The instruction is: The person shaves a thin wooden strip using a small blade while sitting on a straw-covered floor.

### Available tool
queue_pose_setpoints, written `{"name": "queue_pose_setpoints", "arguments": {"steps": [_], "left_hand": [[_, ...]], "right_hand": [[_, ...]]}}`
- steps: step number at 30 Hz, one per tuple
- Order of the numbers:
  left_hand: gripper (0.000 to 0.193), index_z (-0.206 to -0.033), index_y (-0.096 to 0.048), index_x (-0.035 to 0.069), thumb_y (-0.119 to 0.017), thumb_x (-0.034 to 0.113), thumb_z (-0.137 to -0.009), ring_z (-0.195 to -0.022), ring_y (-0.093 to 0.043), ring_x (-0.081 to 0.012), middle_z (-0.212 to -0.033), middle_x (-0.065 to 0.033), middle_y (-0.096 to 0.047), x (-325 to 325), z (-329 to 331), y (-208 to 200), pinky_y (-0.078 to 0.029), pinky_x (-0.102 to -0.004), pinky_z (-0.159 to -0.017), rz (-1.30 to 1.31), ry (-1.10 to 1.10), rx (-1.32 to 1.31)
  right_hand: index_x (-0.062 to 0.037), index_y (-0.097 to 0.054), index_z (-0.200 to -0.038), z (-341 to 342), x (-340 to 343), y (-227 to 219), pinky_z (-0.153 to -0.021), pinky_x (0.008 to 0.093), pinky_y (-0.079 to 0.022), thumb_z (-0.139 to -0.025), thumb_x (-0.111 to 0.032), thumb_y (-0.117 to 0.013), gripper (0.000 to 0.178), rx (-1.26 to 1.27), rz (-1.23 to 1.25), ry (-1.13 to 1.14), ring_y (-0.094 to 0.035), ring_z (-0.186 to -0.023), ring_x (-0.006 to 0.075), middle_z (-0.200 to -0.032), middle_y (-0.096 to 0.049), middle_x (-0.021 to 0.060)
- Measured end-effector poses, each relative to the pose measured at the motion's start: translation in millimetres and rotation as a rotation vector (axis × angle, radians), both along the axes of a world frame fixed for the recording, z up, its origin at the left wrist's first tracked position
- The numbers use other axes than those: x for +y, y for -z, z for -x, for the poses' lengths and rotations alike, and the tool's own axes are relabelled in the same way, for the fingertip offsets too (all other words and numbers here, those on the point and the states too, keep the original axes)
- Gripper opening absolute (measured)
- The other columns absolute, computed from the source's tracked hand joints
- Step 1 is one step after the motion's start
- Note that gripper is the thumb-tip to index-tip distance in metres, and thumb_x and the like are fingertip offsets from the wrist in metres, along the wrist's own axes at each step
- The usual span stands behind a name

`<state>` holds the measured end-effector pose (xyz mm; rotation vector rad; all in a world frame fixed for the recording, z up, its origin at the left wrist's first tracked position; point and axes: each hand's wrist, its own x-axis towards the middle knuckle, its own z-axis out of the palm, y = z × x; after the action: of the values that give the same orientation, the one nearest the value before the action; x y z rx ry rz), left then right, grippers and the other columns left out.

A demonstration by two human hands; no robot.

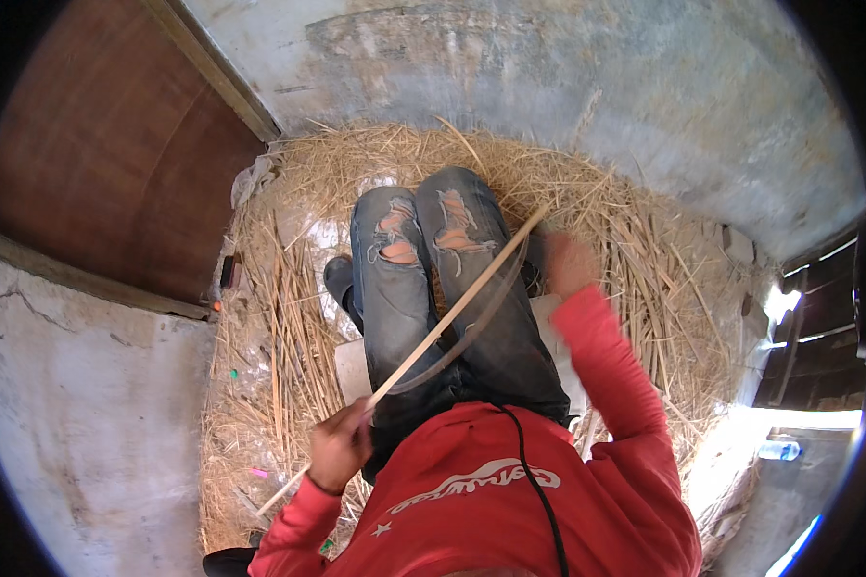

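Note:
A long pale stick (452, 313), apparently a peeled stalk or cane, slants across my thighs from lower left to upper right. My left hand (340, 447) is closed around its lower part, and a short end sticks out below the fist. By the stick's far end, my right hand (570, 262) is smeared by motion and looks closed. From near that hand a curved grey blade (486, 317), like a sickle's, bows along the stick toward my lap. Its handle is hidden or blurred in my right hand.
Long dry stalks (293, 332) lie on the floor to my left, with more stalks (645, 288) to my right. Loose straw (356, 149) covers the ground by the stained wall (548, 77). A brown door panel (125, 154) stands left; a plastic bottle (779, 450) lies right.

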<state>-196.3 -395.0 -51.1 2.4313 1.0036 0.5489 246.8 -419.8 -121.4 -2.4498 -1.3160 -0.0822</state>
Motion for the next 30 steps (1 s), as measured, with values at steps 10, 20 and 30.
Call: {"name": "queue_pose_setpoints", "arguments": {"steps": [10, 20, 30], "left_hand": [[0.02, -0.111, -0.069, -0.003, -0.066, 0.005, -0.092, -0.065, -0.07, -0.0223, -0.084, -0.0153, -0.072, 17, -39, 13, -0.053, -0.032, -0.06, 0.333, -0.092, -0.161], [0.022, -0.114, -0.069, -0.003, -0.065, 0.01, -0.097, -0.064, -0.064, -0.0109, -0.081, -0.0083, -0.073, 46, -103, 38, -0.049, -0.0272, -0.059, 0.383, -0.097, -0.249], [0.023, -0.112, -0.069, -0.004, -0.068, 0.011, -0.094, -0.065, -0.069, -0.0242, -0.083, -0.0155, -0.071, 45, -105, 55, -0.051, -0.0322, -0.06, 0.259, -0.067, -0.319]], "right_hand": [[0.0046, -0.065, -0.118, -161, -32, -24, -0.082, 0.0479, -0.05, -0.103, -0.053, -0.045, 0.063, 0.212, -0.348, 0.264, -0.066, -0.089, 0.0452, -0.094, -0.068, 0.0303], [0.0004, -0.068, -0.098, 12, 19, -40, -0.064, 0.0367, -0.047, -0.094, -0.033, -0.07, 0.033, 0.637, -0.472, -0.021, -0.056, -0.065, 0.0205, -0.073, -0.062, 0.0125], [-0.0044, -0.074, -0.092, -68, 37, -5, -0.069, 0.0393, -0.05, -0.095, -0.023, -0.064, 0.021, 0.414, -0.855, 0.257, -0.068, -0.073, 0.0261, -0.075, -0.069, 0.0155]]}}
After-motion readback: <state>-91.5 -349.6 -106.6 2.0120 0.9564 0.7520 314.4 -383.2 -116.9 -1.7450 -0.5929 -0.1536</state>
